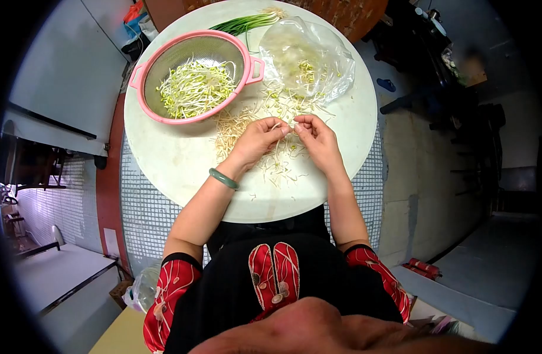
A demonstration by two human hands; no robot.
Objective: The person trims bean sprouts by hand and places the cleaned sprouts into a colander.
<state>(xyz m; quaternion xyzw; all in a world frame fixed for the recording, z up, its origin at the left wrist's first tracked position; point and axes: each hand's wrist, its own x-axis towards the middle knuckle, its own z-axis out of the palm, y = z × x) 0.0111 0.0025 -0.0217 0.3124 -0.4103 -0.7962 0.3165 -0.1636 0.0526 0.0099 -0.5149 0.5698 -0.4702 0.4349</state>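
My left hand (261, 140), with a green bangle (223, 179) at its wrist, is closed in a pinch on a bean sprout. Close beside it, my right hand (315, 140) also pinches at a bean sprout, thumb against fingertips. The sprout between them is thin and partly hidden by the fingers. Under and around both hands lie loose bean sprouts and root ends (278, 168). Up and to the left, a pink-rimmed metal colander (142, 97) holds a heap of bean sprouts (197, 89). Beyond my right hand rests a clear plastic bag (336, 62) with more sprouts inside.
A bunch of green onions (241, 23) lies at the far edge of the round white table (164, 153). A blue slipper (386, 85) is on the floor at the right. White cabinets (58, 76) stand at the left.
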